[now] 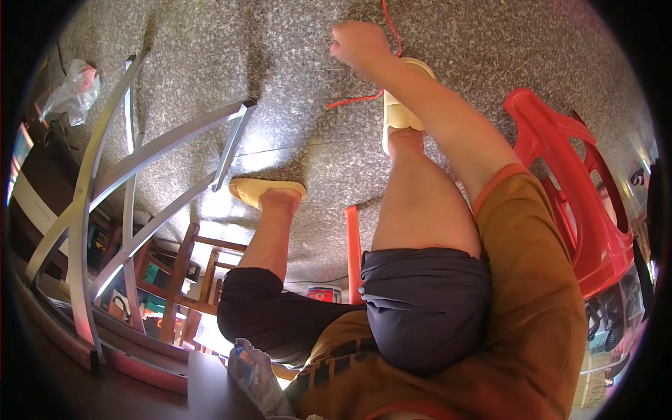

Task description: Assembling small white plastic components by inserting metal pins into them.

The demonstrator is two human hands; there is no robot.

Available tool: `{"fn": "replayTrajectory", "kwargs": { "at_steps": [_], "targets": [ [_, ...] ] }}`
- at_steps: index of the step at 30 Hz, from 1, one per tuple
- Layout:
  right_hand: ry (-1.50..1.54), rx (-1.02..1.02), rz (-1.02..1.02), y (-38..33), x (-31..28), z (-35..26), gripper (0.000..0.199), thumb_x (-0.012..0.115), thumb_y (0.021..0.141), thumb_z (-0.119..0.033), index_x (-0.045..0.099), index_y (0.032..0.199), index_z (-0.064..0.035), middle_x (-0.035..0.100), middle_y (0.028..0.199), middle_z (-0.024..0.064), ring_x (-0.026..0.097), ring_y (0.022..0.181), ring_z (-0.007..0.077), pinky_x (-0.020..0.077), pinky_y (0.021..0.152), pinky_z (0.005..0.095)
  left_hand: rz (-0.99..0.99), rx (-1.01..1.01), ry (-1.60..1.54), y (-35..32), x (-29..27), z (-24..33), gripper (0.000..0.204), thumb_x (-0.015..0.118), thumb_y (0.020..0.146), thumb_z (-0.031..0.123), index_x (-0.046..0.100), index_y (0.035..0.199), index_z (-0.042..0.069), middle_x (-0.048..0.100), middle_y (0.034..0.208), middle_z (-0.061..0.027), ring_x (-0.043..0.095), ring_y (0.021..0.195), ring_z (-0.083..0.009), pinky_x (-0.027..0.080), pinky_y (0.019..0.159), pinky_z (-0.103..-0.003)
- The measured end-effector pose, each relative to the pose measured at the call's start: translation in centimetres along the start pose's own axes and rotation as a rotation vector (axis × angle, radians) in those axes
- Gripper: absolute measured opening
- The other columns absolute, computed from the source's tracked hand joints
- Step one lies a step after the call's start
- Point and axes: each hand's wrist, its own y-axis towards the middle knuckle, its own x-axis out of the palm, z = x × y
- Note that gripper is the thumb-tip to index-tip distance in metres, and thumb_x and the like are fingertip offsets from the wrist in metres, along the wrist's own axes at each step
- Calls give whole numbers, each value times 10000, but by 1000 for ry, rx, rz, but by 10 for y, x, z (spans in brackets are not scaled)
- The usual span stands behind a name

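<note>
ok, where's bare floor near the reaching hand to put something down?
Bare speckled stone floor lies between the grey metal frame and the right hand, and at upper right above the red plastic chair. Crowded around the yellow sandals and the red string.

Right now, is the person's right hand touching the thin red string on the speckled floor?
Touching. In the head view the closed right hand meets the thin red string, which runs from the fist up past the frame's top edge and down past the yellow slipper.

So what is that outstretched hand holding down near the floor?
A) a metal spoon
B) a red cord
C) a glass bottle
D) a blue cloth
B: the right hand is closed in a fist by the red cord, which runs from it across the speckled floor.
</note>
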Motion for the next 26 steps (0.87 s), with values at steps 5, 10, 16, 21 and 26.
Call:
{"fn": "replayTrajectory", "kwargs": {
  "at_steps": [5,10,16,21,26],
  "targets": [
    [204,56,209,-13,-12,9,140,569,764,-195,591,822,-69,613,827,104,592,753,310,476,654,407,106,-29,-123,28,41,-13,315,398,874,251,624,1086,191,601,1144,-38,564,1068,-188,465,859,-335],
    [350,123,343,-35,4,37,120,558,776,-146,604,865,-80,605,802,91,591,730,263,473,648,358,-49,79,28,-3,-31,7,319,413,857,252,654,1059,195,623,1100,-53,592,1035,-221,488,824,-366],
    [1109,355,152,-29,-11,22,144,544,794,-112,613,893,-33,591,767,25,583,697,150,481,651,275,-97,-46,-368,-2,-5,-6,395,329,912,309,406,1268,158,453,1314,-42,461,1162,-162,367,965,-283],
    [1552,442,117,-36,-24,45,177,522,815,-137,607,878,5,586,755,47,582,691,155,497,675,276,1,-87,-153,-6,-8,3,331,408,867,285,626,1080,156,608,1135,-64,560,1074,-216,435,900,-338],
    [1366,567,250,-39,-46,42,220,488,836,-167,611,912,-2,585,772,77,585,714,183,495,718,290,35,16,3,27,37,-10,345,389,872,275,645,1081,177,611,1129,-62,569,1077,-222,456,887,-372]
  ]
}}
